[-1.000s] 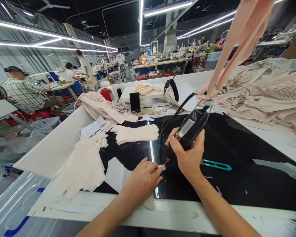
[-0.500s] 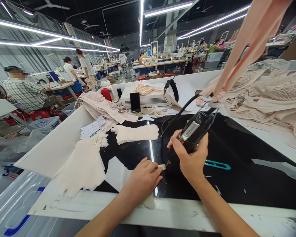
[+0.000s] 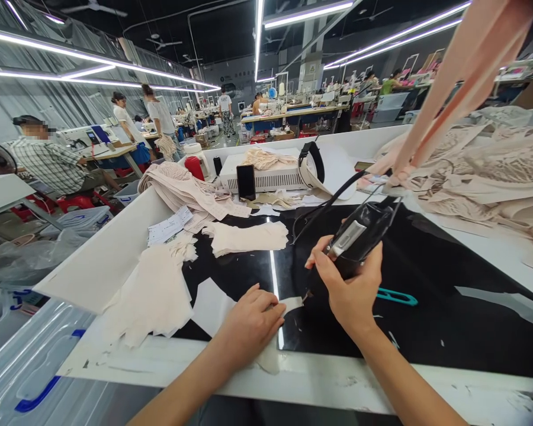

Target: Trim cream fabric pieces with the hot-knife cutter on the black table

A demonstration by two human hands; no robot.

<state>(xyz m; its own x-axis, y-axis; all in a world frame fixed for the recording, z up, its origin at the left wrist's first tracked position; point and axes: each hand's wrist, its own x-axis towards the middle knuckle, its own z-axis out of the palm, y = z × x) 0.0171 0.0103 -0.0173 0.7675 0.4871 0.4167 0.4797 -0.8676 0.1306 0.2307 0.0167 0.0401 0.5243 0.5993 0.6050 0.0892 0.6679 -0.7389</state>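
My left hand [image 3: 251, 316] lies palm down with its fingers nearly flat, pressing on a small pale fabric piece. One narrow end of the fabric piece [image 3: 293, 304] sticks out to the right of the fingers; most of it is hidden under the hand. My right hand [image 3: 355, 290] is wrapped around a black corded handheld tool [image 3: 359, 234] with a silvery plate on its side. The tool tilts down to the left. Its thin metal tip is close to the fabric's end; whether they touch, I cannot tell. White paper [image 3: 211, 305] lies beside my left hand.
Cream fabric stacks [image 3: 155, 296] lie at left, another [image 3: 249, 236] farther back. A teal handle-shaped tool [image 3: 397, 297] lies right of my right hand. Behind stand a phone [image 3: 246, 182] and a white vented box [image 3: 270, 177]. Peach strips [image 3: 453, 89] hang at right above piled fabric [image 3: 493, 171].
My left hand has slid slightly left, and more of the fabric's end shows. The tool in my right hand has shifted a little to the right. The whole view has moved slightly.
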